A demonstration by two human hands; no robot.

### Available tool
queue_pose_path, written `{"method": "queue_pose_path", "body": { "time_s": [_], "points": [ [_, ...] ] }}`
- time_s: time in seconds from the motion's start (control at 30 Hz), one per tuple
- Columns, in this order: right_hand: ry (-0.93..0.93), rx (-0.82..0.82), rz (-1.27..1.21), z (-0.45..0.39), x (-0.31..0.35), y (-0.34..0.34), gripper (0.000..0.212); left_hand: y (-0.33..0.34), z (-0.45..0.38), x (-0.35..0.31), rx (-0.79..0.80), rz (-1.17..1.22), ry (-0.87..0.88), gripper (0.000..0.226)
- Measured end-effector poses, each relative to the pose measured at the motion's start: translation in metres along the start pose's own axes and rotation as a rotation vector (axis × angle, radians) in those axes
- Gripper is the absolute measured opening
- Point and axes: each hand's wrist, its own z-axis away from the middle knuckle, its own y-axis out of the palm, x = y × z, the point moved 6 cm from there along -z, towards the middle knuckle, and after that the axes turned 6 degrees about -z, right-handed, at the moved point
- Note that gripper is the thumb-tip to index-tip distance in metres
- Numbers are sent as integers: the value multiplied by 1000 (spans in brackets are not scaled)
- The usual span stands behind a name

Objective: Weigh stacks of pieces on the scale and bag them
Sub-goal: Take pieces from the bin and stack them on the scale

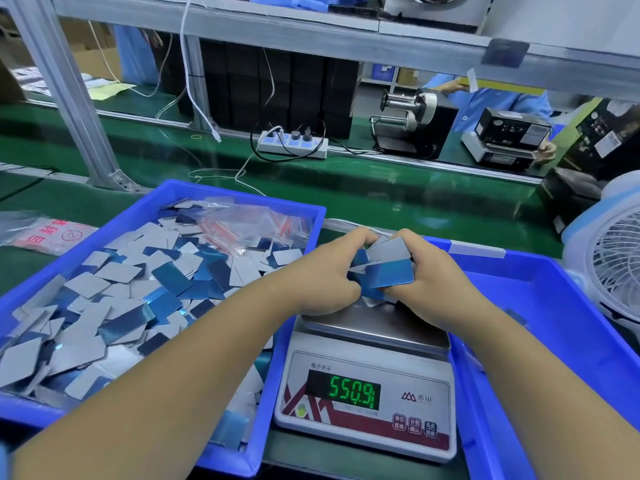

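While both hands meet above the scale pan, the scene reads as follows.

Left hand: curled round the near-left side of a loose stack of pieces, fingers wrapped over the far edge and the thumb side toward the camera.

Right hand: curled round the right side of the same stack, fingers over the top, gripping it from the opposite side.

Stack of pieces: a fanned, uneven bundle of thin rounded rectangles, some showing a grey face and some a shiny blue one; held between the two hands just above the back of the pan. Whether its lowest pieces touch the pan cannot be told.

Scale: white, on the green bench between two trays; steel pan on top, green digits reading 550.9.

Left tray: blue, heaped with loose grey and blue pieces; clear bags with red strips lie at its far side.

Right tray: blue, just beside the scale.

Fan: white, at the right edge.

Power strip: white, far across the bench.
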Motion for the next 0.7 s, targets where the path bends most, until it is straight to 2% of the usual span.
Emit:
{"method": "queue_pose_path", "body": {
  "time_s": [0.13,0.33,0.47,0.7],
  "points": [
    [-38,-40,-41,1,4,-2,28,2,-2,-6,-21,79,32,50],
    [81,-48,-51,-3,-8,-2,33,4,0,-8,19,214,46,66],
    [120,-30,-72,-3,-10,-2,38,3,-3,-3,-78,185,83,63],
    [63,82,-105,1,-4,-1,43,-3,-10,13,-180,173,54,50]
  ]
}}
